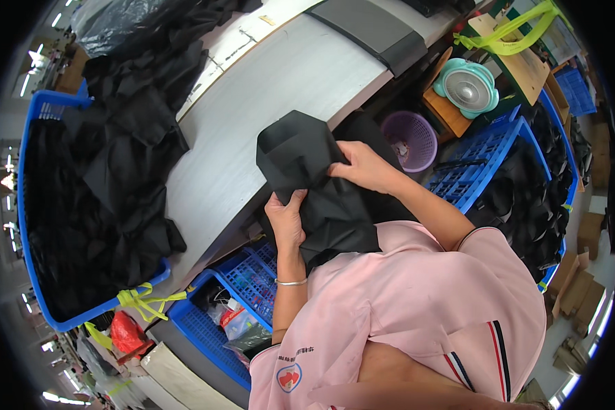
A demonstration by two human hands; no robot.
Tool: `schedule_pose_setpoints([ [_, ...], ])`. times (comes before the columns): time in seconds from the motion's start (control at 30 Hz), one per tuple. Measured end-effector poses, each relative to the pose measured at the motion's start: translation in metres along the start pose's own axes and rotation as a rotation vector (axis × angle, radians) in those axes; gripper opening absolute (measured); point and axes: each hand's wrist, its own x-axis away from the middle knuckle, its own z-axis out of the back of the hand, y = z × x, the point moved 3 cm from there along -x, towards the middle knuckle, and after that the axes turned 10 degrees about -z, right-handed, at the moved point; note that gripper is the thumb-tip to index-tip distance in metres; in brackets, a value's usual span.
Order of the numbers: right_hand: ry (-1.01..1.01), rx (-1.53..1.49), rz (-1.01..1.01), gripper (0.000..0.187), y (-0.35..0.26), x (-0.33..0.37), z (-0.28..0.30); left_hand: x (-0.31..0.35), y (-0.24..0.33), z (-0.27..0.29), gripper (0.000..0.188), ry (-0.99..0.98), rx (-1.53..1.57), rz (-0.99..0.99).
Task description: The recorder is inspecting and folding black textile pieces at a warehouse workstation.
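Black creased fabric piece [295, 147] sits between both hands; its upper part is beyond the fingers, over the near edge of the long pale-grey desk [314, 75], and its lower part runs from the fingers back to the pink short-sleeved shirt [417, 294]. Left hand [286, 220]: fingers pinch the fabric's left side, thumb on top, silver bangle [291, 282] on the wrist behind them. Right hand [367, 168]: fingers pinch the right edge, a bit farther out than the left ones; fingertips partly hidden. Well left of the fingers: large blue plastic basket [27, 232] heaped with black cloth [68, 191], yellow-green ribbon [143, 301] tied at its near corner. Right of the fingers: round purple plastic basket [425, 145], then turquoise fan [467, 89] farther out, and blue slatted crate [471, 169] near the right forearm. Left of and nearer the body than the left fingers: blue plastic bins [201, 339] with bagged items.
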Motion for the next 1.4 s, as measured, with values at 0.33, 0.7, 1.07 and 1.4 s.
schedule_pose_setpoints([
  [0.33, 0.216, -0.325, 0.021, 0.013, 0.039, -0.036, -0.016, -0.012, -0.006, 0.028, 0.038, -0.064, 0.310, 0.235],
  [0.7, 0.451, -0.124, 0.028, 0.021, 0.035, -0.074, 0.005, 0.049, -0.024, 0.035, 0.020, -0.038, 0.344, 0.225],
  [1.07, 0.339, -0.191, -0.034, 0.019, 0.041, -0.069, -0.004, 0.032, -0.023, 0.033, 0.018, 0.269, 0.060, 0.165],
  [1.4, 0.780, -0.021, 0.275, 0.026, 0.006, -0.071, 0.038, 0.029, -0.021, 0.028, 0.011, 0.351, -0.011, 0.129],
])
